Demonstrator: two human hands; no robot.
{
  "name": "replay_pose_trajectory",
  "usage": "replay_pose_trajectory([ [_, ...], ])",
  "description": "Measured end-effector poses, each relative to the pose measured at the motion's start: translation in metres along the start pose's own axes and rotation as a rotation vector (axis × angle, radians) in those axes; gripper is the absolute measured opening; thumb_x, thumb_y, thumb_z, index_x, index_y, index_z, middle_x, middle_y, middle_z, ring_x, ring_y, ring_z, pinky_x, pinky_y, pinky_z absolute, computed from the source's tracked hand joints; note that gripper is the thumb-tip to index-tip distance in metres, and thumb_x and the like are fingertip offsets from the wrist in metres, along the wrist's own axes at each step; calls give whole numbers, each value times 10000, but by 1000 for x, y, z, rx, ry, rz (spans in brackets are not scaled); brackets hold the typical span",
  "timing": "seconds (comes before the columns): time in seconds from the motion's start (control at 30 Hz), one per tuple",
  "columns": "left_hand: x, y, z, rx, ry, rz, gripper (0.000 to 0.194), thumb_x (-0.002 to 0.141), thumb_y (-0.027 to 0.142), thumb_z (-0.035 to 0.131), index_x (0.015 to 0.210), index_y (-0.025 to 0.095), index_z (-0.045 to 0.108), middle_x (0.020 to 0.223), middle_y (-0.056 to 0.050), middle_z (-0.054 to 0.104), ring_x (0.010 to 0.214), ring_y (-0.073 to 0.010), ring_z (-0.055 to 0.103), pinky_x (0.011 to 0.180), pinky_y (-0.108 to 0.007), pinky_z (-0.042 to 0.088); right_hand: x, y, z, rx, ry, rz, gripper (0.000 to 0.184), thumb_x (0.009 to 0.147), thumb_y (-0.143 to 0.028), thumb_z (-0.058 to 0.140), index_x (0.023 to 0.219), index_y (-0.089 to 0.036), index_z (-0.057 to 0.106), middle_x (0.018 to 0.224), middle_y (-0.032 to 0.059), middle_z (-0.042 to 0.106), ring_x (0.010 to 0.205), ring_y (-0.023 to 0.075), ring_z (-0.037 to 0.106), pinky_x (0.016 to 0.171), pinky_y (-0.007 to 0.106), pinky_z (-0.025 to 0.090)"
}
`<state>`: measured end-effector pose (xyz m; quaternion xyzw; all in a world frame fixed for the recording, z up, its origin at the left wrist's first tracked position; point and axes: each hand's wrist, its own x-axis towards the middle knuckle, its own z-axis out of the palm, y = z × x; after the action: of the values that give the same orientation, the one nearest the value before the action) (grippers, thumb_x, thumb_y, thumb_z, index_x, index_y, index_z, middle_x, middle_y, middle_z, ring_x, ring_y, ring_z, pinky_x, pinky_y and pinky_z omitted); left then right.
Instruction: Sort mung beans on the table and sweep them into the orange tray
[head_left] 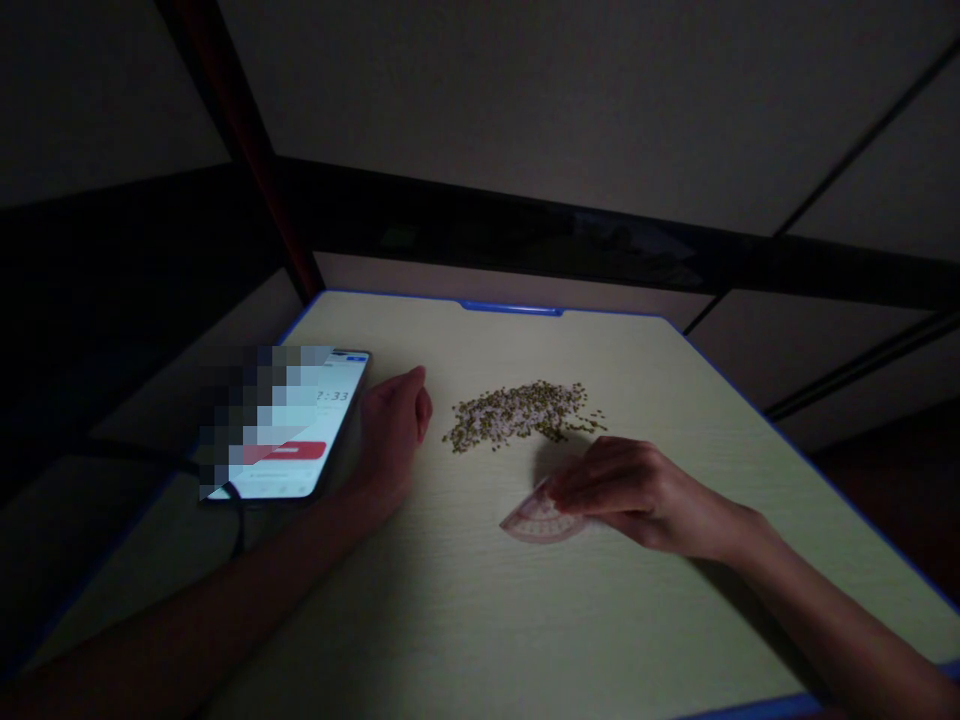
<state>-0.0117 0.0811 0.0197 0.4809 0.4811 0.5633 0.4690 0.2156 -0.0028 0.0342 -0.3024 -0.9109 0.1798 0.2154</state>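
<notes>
Protractor (541, 520), see-through, is pinched in the right hand (641, 490), on the near side of a mixed pile of green and whitish grains (517, 412) that lies loose on the pale, blue-edged surface (450, 630); the left hand (390, 430) is curled closed between the pile and a lit phone (326, 410)

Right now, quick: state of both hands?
Left hand: closed in a loose fist; no held item visible.
Right hand: closed, holding the clear protractor.
</notes>
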Motion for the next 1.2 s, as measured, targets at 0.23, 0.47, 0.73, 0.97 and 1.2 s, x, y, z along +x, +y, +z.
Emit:
replay_pose_trajectory([
  [0.23, 0, -2, -1, -12, 0, 2, 434, 784, 214, 489, 366, 199, 375, 337, 32, 330, 342, -95, 289, 391, -262, 200, -2, -13, -12, 120, -76, 52, 372, 812, -8, 544, 1024, -259, 718, 932, 32, 768, 935, 207, 702, 780, 378, 562],
  [0.47, 0, -1, -1, -2, -7, 14, 422, 772, 219, 498, 366, 201, 383, 337, 33, 329, 345, -97, 293, 397, -260, 213, -9, -19, -21, 82, -80, 70, 356, 844, -28, 527, 1036, -260, 717, 939, 44, 767, 904, 201, 710, 748, 357, 562],
  [0.73, 3, -5, -1, 4, -4, 27, 395, 749, 254, 495, 379, 205, 364, 345, 40, 318, 343, -92, 282, 385, -253, 207, -34, 5, -52, 86, 389, 418, 192, 761, -163, 676, 913, -248, 756, 798, 35, 772, 658, 171, 710, 601, 265, 565],
  [0.97, 1, -1, -1, 120, -87, 72, 374, 742, 280, 475, 386, 199, 394, 347, 30, 354, 355, -95, 316, 404, -239, 240, -46, 48, -58, 400, 453, 713, 354, 594, -361, 798, 862, -136, 737, 672, 58, 723, 599, 170, 672, 585, 290, 551],
  [1.2, 6, 4, 7, 360, -365, 10, 322, 736, 210, 464, 415, 194, 461, 383, 14, 453, 348, -109, 409, 400, -222, 290, -50, 46, -46, 496, 506, 788, 321, 518, -318, 813, 777, -157, 713, 614, 22, 710, 589, 172, 658, 623, 333, 530],
])
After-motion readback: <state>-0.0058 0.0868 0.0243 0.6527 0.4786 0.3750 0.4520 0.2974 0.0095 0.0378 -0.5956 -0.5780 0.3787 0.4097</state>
